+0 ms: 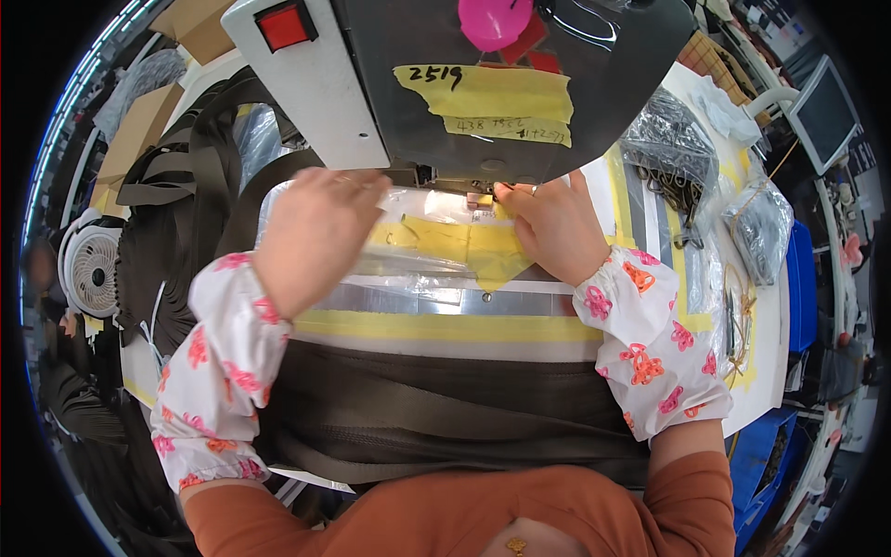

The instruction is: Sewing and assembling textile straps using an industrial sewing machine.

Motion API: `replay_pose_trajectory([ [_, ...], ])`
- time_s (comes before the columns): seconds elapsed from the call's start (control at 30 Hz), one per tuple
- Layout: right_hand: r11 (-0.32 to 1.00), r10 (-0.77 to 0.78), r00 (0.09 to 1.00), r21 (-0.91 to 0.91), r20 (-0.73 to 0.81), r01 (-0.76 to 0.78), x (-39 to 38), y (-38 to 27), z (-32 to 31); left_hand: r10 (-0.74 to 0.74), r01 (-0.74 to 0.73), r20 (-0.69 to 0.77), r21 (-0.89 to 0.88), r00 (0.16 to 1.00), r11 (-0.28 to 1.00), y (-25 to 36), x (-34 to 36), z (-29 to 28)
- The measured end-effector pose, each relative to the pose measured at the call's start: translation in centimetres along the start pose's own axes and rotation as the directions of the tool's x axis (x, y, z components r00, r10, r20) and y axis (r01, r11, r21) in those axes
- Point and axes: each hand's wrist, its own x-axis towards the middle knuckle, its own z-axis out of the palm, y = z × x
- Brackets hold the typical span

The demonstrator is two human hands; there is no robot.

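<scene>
My left hand (320,237) is at the left side of a dark sewing machine (483,111), its fingers bent in toward the needle area. A dark olive webbing strap (269,181) loops from the left pile to behind this hand; what the fingers hold is hidden. My right hand (561,227) is closed at the right of the needle area, thumb and fingertips pressed together under the machine's lower edge. The thing in its grip is too small to make out. Between my hands lies a work plate (418,255) covered with clear film and yellow tape.
Dark webbing (445,399) lies in bands across the near table, with a large folded pile (167,204) at left. A white fan (91,265) stands beyond that pile. Bagged dark metal hooks (673,190) lie at right, near blue bins (800,288).
</scene>
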Motion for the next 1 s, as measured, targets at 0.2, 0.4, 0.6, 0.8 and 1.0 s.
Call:
replay_pose_trajectory([
  [0.2, 0.997, -0.065, 0.997, -0.049, -0.040, 0.063, -0.2, 0.0, 0.2, -0.423, 0.408, 0.279, 0.113, 0.862, 0.906, -5.8, -4.1, -5.4],
  [0.4, 0.936, -0.318, 0.948, -0.163, -0.007, 0.313, -0.1, -0.3, -1.0, -0.368, 0.399, 0.242, -0.093, 0.898, 0.912, -8.9, -5.0, -3.4],
  [0.6, 0.894, -0.442, 0.895, 0.047, -0.059, 0.445, 0.8, -5.4, -0.3, -0.512, 0.428, 0.107, 0.419, 0.852, 0.801, -16.8, -2.8, 0.9],
  [0.8, 0.867, -0.462, 0.881, 0.159, -0.103, 0.473, 4.9, -12.0, 3.6, -0.340, 0.292, 0.051, 0.402, 0.939, 0.868, -17.9, -1.0, 1.8],
  [1.0, 0.898, -0.417, 0.890, 0.068, -0.185, 0.435, 1.5, -10.8, 0.0, 0.312, -0.329, -0.108, -0.237, 0.944, 0.914, -8.7, 2.8, 4.6],
])
